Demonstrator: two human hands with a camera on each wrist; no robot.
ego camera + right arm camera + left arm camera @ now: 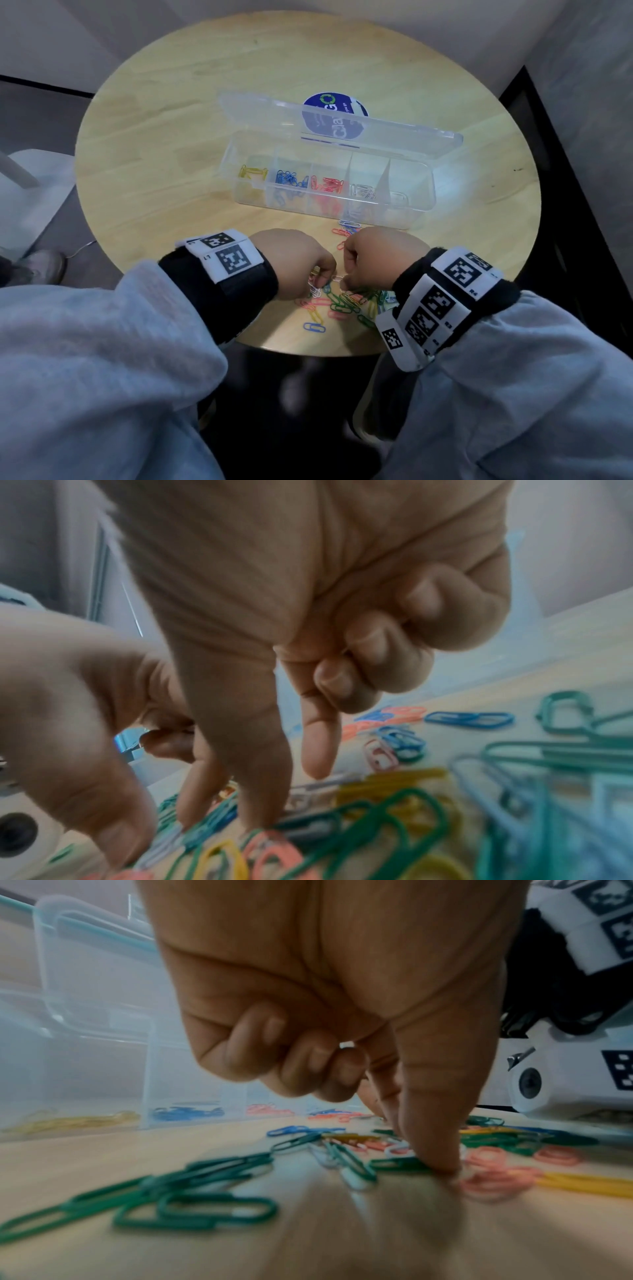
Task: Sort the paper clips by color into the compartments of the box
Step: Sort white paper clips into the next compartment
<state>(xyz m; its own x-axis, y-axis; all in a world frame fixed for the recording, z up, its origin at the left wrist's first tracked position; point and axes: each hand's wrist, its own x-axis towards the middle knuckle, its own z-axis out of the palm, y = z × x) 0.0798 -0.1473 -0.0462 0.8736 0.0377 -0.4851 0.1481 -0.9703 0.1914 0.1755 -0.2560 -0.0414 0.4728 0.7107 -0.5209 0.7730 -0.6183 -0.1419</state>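
Note:
A clear box (419, 219) stands open mid-table, its compartments holding yellow (253, 171), blue (291, 178), red (329, 185) and white clips (363, 192). A mixed pile of paper clips (346, 301) lies near the table's front edge. Both hands hover over it. My left hand (320, 279) has three fingers curled in and its thumb (441, 1161) pressing down among the clips; white clips (313, 289) seem to hang from its fingertips. My right hand (344, 282) pinches a white clip (308, 788) between thumb and forefinger, other fingers curled.
The box lid (342, 126) stands up behind the compartments, over a round blue sticker (337, 102). A few loose clips (346, 231) lie just before the box. One blue clip (314, 327) sits close to the round table's front edge (308, 349). A shoe (41, 267) shows on the floor at the left.

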